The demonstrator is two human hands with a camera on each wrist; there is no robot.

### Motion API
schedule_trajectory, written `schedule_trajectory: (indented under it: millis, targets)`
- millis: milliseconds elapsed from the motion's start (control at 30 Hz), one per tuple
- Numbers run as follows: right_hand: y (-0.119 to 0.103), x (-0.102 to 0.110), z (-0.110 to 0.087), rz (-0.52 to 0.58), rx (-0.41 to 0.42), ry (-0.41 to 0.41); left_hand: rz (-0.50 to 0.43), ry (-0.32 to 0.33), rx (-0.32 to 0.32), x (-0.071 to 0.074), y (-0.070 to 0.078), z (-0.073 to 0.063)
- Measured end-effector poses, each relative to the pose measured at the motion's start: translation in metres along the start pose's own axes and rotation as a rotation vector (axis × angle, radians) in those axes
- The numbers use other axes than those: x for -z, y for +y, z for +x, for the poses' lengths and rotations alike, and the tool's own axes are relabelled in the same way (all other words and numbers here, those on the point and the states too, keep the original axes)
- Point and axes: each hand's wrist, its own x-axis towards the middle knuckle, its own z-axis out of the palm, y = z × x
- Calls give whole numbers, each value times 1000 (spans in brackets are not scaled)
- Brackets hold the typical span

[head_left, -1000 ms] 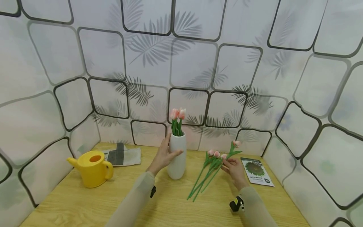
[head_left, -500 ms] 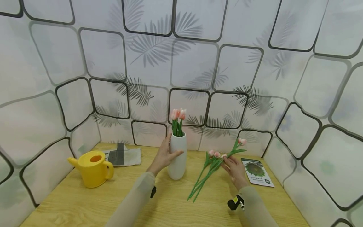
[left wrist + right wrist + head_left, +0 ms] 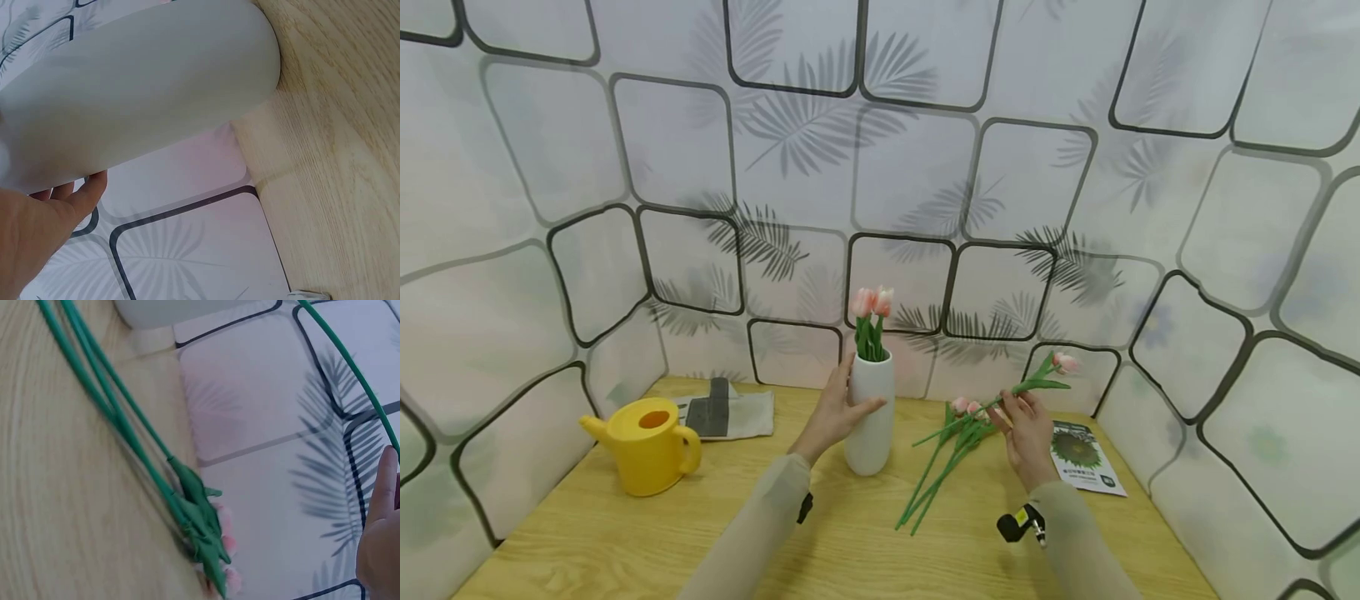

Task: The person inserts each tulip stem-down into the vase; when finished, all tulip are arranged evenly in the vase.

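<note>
Upward and rightward since the earlier frame, one pink tulip [image 3: 1037, 384] has moved; it tilts above the loose tulips [image 3: 972, 432] on the table [image 3: 865, 533], its stem apart from theirs. My right hand [image 3: 1028, 432] is nearly closed, pinching that stem just below the leaves, perhaps to keep it separate. My left hand [image 3: 833, 417], part-open, curves round the white vase [image 3: 872, 437], likely steadying it upright beneath its blooms [image 3: 862, 302].
</note>
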Motion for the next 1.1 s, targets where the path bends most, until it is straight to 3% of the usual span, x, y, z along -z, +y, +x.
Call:
schedule_trajectory:
  millis: [167, 567, 1100]
  targets:
    - [-9, -14, -1, 47, 64, -26, -6, -5, -1, 0, 0, 0]
    - [-33, -57, 5, 85, 127, 10, -10, -6, -9, 0, -1, 0]
    - [-45, -91, 5, 153, 151, 29, -8, 3, -27, -1, -3, 1]
